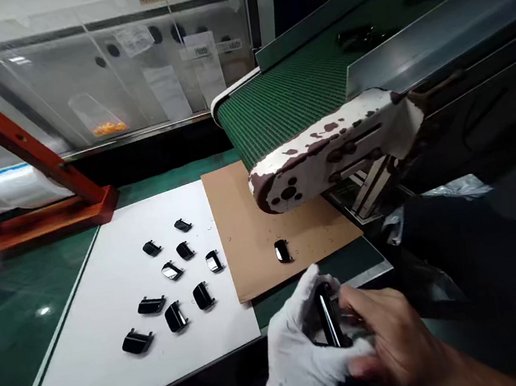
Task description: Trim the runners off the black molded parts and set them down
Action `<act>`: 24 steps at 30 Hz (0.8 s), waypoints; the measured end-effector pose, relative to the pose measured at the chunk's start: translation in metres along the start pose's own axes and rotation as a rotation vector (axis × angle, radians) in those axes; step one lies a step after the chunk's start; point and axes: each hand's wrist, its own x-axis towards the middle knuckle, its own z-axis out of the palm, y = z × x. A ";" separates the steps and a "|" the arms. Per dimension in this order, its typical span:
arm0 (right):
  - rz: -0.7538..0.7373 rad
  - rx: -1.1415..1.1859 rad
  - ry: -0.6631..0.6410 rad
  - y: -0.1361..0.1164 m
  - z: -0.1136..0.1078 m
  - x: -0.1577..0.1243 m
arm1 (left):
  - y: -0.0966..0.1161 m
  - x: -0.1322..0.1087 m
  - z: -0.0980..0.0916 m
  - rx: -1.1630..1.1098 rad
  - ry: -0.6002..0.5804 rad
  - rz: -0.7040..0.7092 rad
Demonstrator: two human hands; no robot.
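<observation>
Just in front of the brown cardboard sheet (262, 218), the gloved left grip (297, 350) and bare right grip (393, 335) pinch a glossy black part (329, 318), whose slick face could slip from a light hold and land scratched beside the lone black piece (282, 252) on the cardboard.

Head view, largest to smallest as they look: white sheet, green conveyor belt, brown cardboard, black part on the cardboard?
1. White sheet and green conveyor belt: too alike to rank.
2. Brown cardboard.
3. Black part.
</observation>
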 end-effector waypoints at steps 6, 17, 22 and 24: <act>0.341 0.252 0.200 0.001 0.000 -0.023 | -0.012 0.002 -0.007 0.056 0.011 0.208; 0.437 0.249 0.104 0.010 -0.023 -0.037 | -0.012 -0.002 -0.008 0.224 -0.025 0.352; 0.471 0.232 0.080 0.027 -0.028 -0.043 | -0.010 -0.003 -0.013 0.417 0.008 0.437; 0.529 0.197 0.136 0.026 -0.027 -0.043 | -0.009 -0.002 -0.015 0.504 0.018 0.480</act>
